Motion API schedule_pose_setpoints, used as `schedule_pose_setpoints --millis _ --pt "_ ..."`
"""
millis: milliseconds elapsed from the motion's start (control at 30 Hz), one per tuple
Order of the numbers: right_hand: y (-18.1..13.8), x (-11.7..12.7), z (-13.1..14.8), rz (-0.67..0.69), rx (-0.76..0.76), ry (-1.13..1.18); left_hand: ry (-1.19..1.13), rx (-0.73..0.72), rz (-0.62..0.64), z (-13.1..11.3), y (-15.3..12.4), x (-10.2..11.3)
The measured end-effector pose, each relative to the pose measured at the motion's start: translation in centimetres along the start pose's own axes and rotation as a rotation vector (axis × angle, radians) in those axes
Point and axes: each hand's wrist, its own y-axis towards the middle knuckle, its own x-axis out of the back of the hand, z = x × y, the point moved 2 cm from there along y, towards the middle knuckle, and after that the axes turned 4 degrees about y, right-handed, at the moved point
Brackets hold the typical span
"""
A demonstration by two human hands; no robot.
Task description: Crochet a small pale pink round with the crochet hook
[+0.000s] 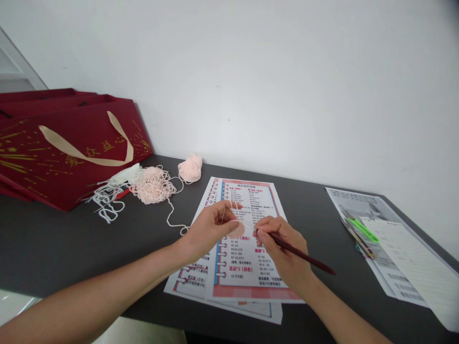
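My left hand point(211, 227) pinches a small round pink crochet piece point(236, 230), with yarn looped over its raised fingers. My right hand point(283, 248) is closed around a crochet hook point(304, 256) with a dark brown handle. The thin metal shaft of the hook points left and meets the edge of the crochet piece. Both hands are above printed pattern sheets point(251, 290) on the dark table. A pale yarn strand point(171, 217) runs from a loose pink yarn heap point(153, 185) toward my left hand.
Red gift bags point(68, 143) stand at the left by the wall. White yarn point(107, 196) and a small pink yarn ball point(190, 168) lie on the table point(143, 267). At right, a green-handled tool point(363, 229) and slim tools rest on papers point(412, 267).
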Motion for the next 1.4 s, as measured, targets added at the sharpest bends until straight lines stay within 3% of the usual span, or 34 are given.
schedule_pose_setpoints --millis 267,433,500,667,733,833,900,1100,1267,1400 --pt "0.0 -0.7 0.8 -0.026 0.162 -0.161 0.065 -0.051 -0.047 0.1 -0.1 -0.1" --pt "-0.4 -1.5 0.9 -0.046 0.324 -0.228 0.239 -0.135 -0.166 0.6 -0.4 -0.3" --pt "-0.4 -1.7 0.8 -0.057 0.284 -0.196 0.315 -0.173 -0.197 0.7 -0.5 -0.3" --pt "-0.3 -2.0 0.1 -0.127 -0.071 0.042 0.414 -0.219 -0.247 0.6 -0.7 -0.4" --pt "-0.4 -2.2 0.1 -0.106 -0.002 0.0 0.422 -0.222 -0.25 0.5 -0.7 -0.4" --pt "-0.7 -2.4 0.4 -0.023 0.261 -0.179 0.441 -0.226 -0.244 0.4 -0.6 -0.4" --pt "-0.8 -2.5 0.5 0.008 0.333 -0.222 0.476 -0.239 -0.239 0.4 -0.6 -0.4" --pt "-0.4 -2.1 0.0 -0.105 -0.015 -0.04 0.533 -0.286 -0.233 0.5 -0.7 -0.2" --pt "-0.5 -2.6 0.3 0.017 0.283 -0.203 0.531 -0.306 -0.221 0.3 -0.7 -0.2" --pt "-0.5 -2.7 -0.2 0.037 0.247 -0.22 0.541 -0.319 -0.17 0.1 -0.9 -0.4"
